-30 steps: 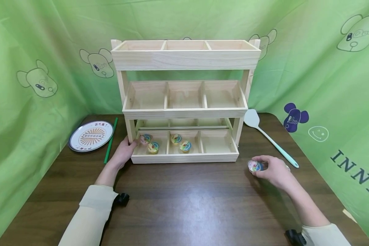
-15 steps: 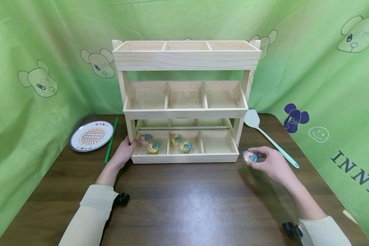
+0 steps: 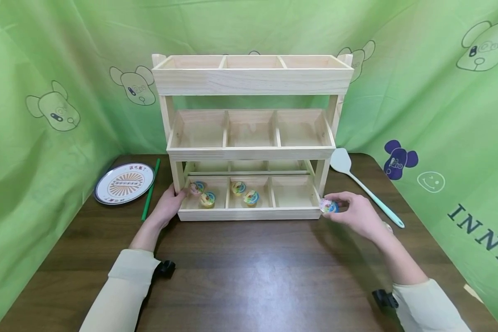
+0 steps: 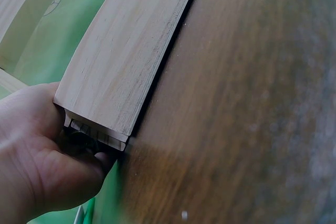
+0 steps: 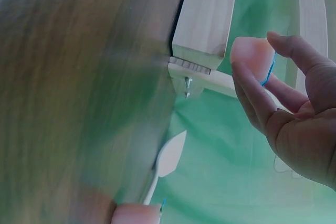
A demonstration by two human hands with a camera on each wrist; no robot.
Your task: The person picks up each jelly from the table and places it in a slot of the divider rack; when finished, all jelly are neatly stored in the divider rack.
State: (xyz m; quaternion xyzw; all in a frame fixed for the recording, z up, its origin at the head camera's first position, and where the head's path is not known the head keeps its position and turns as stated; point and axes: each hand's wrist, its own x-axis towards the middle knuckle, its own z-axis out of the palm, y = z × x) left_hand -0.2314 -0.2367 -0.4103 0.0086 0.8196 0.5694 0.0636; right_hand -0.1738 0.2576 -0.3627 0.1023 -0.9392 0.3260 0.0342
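Observation:
My right hand [image 3: 358, 214] pinches a pink jelly cup [image 3: 329, 205] with a printed lid, between thumb and fingers. That cup is by the right end of the lowest tier of a wooden three-tier rack [image 3: 253, 82]; in the right wrist view the jelly cup [image 5: 253, 59] shows its pink side. My left hand [image 3: 168, 206] holds the lowest tier's left end, thumb at the rim; some of its fingers are hidden. Two jelly cups [image 3: 207, 199] sit in the left compartment, and two more jelly cups [image 3: 251, 197] in the middle one.
On the left lie a patterned plate [image 3: 125, 183] and a green stick [image 3: 151, 189]. A pale blue spatula [image 3: 367, 188] lies on the right. Another pink jelly cup [image 5: 137, 214] stands near the right wrist. Green cloth [image 3: 249, 27] surrounds the table's back and sides.
My right hand has carried the jelly cup leftward and slightly away from me, from the table's right side to the rack's right end. The left hand has stayed in place.

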